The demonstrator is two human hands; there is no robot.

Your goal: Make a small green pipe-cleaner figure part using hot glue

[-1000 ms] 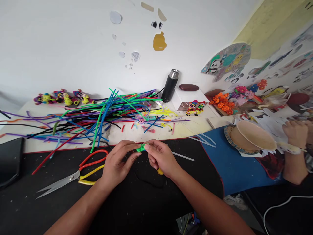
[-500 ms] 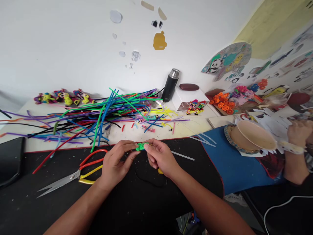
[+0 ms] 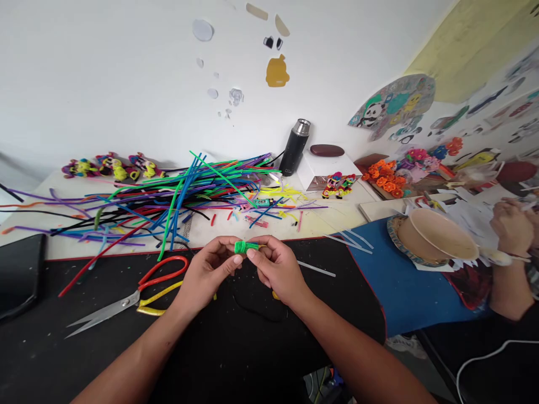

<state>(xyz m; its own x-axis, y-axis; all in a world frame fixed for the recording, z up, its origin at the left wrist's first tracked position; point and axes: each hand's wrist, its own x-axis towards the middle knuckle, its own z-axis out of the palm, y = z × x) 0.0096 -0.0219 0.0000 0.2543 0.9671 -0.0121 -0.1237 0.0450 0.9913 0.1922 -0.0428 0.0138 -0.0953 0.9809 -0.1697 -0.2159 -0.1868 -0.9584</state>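
Between my two hands is a small, wound green pipe cleaner piece point(image 3: 241, 247), thicker at its left end. My left hand point(image 3: 209, 273) pinches the thick end between thumb and fingers. My right hand point(image 3: 277, 266) is closed on the narrower right end, its thumb pressing from the front. A bit of something yellow shows under the right hand, too hidden to name. Left of my left hand, scissors point(image 3: 126, 302) with one red and one yellow handle lie slightly open on the black mat point(image 3: 236, 359). A clear glue stick point(image 3: 316, 269) lies right of my right hand.
A heap of coloured pipe cleaners point(image 3: 185, 188) spreads behind the mat. A black flask point(image 3: 295, 147) stands by a white box point(image 3: 314, 168). Small pipe cleaner figures point(image 3: 337, 184) sit nearby. At right are a beige bowl point(image 3: 438, 238) and another person's arm point(image 3: 509, 280).
The left fingers have shifted, and the left thumb has moved up against the green piece, whose wound end now shows more plainly. The right hand keeps its hold. The view has shifted slightly.
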